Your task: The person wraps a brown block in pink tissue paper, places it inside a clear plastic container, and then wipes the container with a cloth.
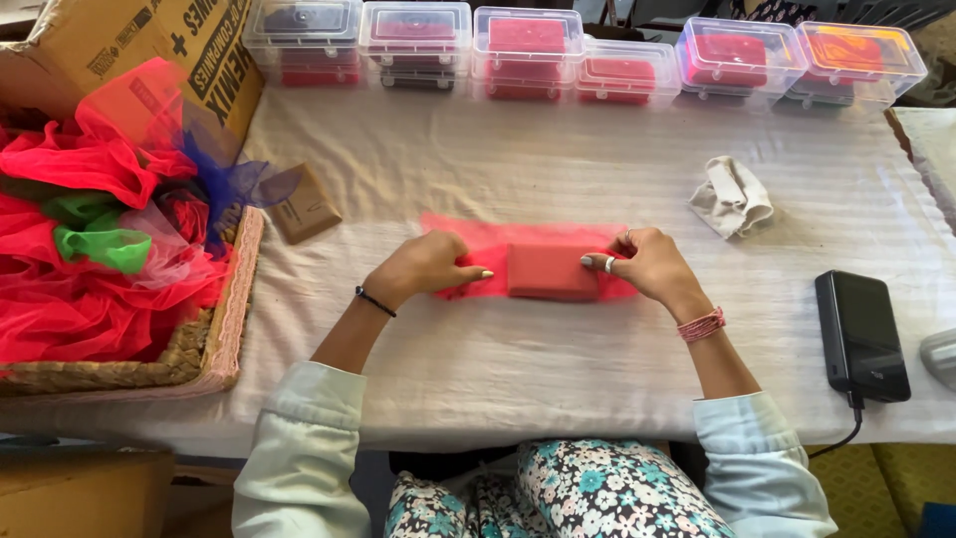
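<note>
A red rectangular bar point(551, 271) lies on a sheet of red net fabric point(518, 237) at the middle of the table. My left hand point(423, 267) pinches the net at the bar's left end. At the bar's right end, my right hand point(645, 263) grips the net with a ring on one finger. The net is partly drawn over the bar between the two hands.
A woven basket point(214, 354) of red, green and blue net pieces sits at the left, a cardboard box point(149, 40) behind it. Clear plastic boxes point(528, 50) line the far edge. A small brown card point(304, 204), crumpled cloth point(732, 196) and black power bank point(861, 334) lie around.
</note>
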